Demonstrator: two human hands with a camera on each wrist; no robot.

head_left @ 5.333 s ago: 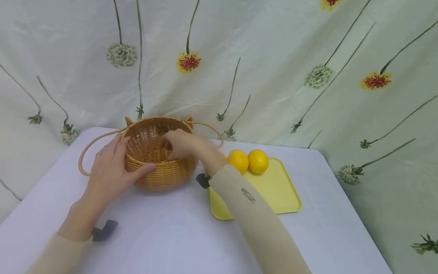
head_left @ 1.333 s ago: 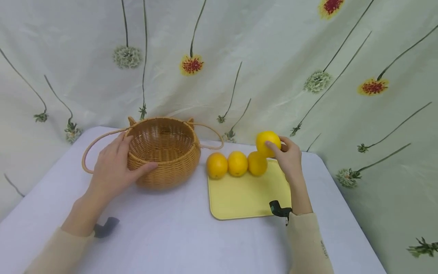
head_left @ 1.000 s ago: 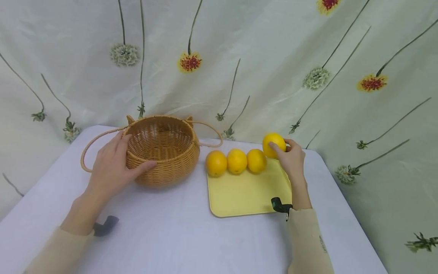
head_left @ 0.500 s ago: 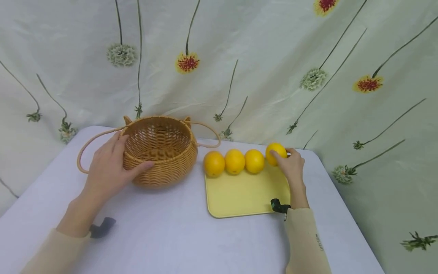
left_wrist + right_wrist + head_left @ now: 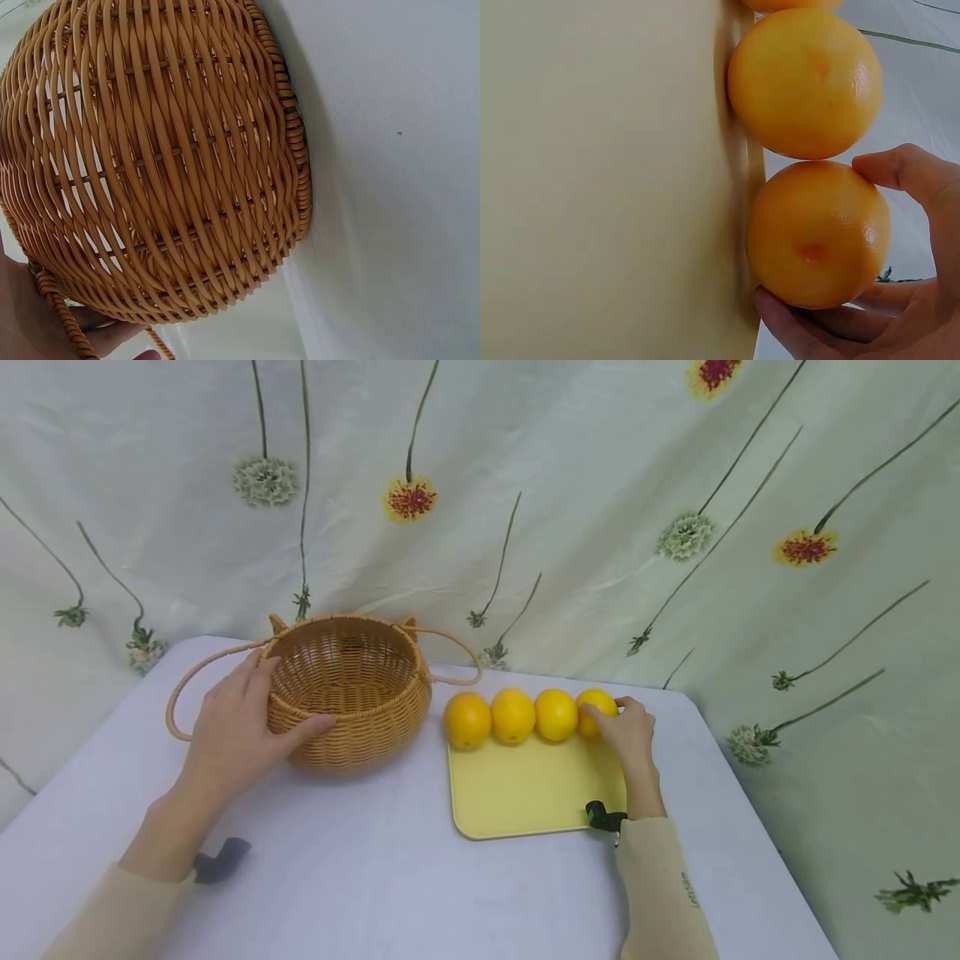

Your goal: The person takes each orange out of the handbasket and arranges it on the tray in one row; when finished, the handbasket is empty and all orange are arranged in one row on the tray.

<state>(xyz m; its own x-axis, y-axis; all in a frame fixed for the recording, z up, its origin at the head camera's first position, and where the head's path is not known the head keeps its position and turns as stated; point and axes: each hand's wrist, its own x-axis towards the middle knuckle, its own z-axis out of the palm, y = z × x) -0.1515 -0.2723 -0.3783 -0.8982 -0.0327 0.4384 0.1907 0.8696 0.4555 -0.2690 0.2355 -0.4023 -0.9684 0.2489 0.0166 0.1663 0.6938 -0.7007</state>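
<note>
My right hand point(image 5: 633, 731) holds an orange point(image 5: 597, 713) at the back right corner of a yellow tray point(image 5: 536, 789). In the right wrist view, the thumb lies on one side of this orange point(image 5: 817, 236) and the fingers on the other; it touches the neighbouring orange point(image 5: 806, 84). Several oranges form a row along the tray's back edge, the leftmost orange point(image 5: 468, 721) near the basket. On the left, a brown wicker basket point(image 5: 360, 741) stands upright. My left hand point(image 5: 240, 718) grips its left rim, thumb along the front; the left wrist view shows its woven side point(image 5: 165, 165).
The basket's two loop handles stick out, the left handle point(image 5: 174, 702) behind my left hand and the right handle point(image 5: 468, 660) towards the tray. A white cloth point(image 5: 360, 877) covers the table. A flowered curtain point(image 5: 480, 443) hangs behind.
My right hand has gone from inside the basket to the tray's right side and lowered an orange to the right end of the row. The left hand stays on the basket.
</note>
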